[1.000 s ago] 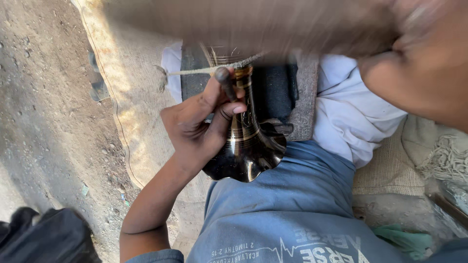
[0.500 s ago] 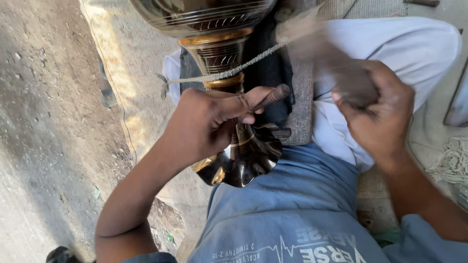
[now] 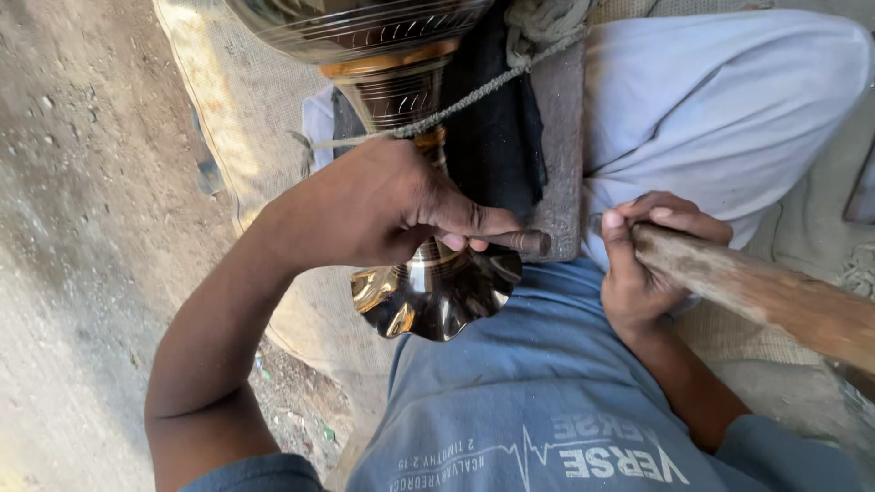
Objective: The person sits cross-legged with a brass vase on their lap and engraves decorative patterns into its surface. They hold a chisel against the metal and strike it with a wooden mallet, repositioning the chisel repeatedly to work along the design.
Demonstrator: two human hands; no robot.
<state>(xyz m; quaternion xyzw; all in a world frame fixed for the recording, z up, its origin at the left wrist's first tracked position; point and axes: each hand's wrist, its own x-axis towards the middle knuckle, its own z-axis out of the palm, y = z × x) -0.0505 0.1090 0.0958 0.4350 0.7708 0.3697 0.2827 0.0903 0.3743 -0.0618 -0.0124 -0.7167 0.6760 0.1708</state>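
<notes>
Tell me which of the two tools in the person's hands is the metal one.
The short dark metal punch, pinched in the left hand against the shiny brass vase. The long brown wooden handle in the right hand is wood, thicker and far longer.

Blue short-sleeve tee w/ white printed lettering and pulse-line graphic, white trousers, arms bare below sleeves

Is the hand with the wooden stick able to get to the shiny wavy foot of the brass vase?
Probably yes. The right hand grips the wooden stick just beside the wavy foot, with only blue shirt between them. The left hand covers the stem above, not the foot.
</notes>
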